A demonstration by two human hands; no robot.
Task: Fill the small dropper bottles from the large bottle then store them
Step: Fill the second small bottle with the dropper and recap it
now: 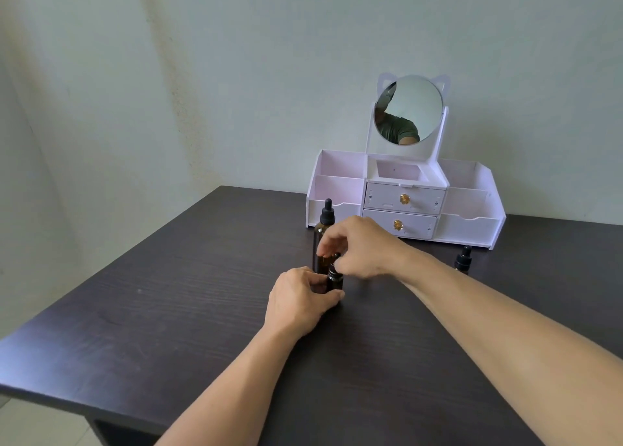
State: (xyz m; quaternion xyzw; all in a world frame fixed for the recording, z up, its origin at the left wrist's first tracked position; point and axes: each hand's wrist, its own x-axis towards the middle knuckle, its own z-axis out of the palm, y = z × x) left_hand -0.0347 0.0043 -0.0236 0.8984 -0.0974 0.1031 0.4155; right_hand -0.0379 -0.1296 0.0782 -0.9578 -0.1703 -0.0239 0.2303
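A large amber bottle with a black dropper cap stands upright on the dark table. Just in front of it stands a small amber dropper bottle. My left hand is wrapped around that small bottle's body. My right hand hovers over its top with the fingertips pinched at the black cap. A second small dropper bottle stands capped on the table to the right, partly hidden behind my right forearm.
A white organiser with two gold-knobbed drawers, open side compartments and a round cat-ear mirror stands at the back of the table against the wall. The table's left and front edges are in view.
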